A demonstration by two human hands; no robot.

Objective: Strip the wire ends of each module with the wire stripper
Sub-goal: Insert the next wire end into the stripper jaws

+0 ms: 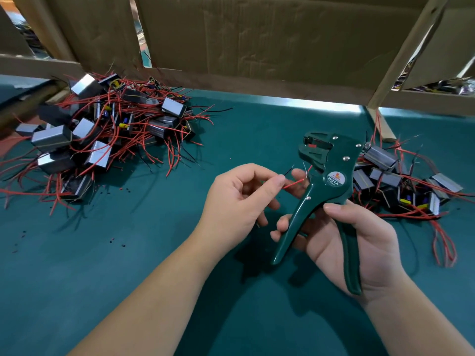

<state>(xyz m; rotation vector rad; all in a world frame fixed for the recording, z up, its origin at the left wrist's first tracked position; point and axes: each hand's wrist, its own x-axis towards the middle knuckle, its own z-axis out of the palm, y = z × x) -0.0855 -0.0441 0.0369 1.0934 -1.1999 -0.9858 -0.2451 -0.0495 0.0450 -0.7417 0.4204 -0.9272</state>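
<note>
My right hand grips the two handles of a dark green wire stripper, its jaws pointing up and away from me. My left hand pinches thin wires between thumb and forefinger just left of the tool: a red wire and a black wire stick out toward the stripper's body. The module they belong to is hidden in or behind my left hand. The wire tips lie below the jaws, not in them.
A big heap of metal-cased modules with red and black leads lies at the back left. A smaller heap of modules sits right of the stripper. Bits of stripped insulation dot the green mat. Cardboard walls close the back.
</note>
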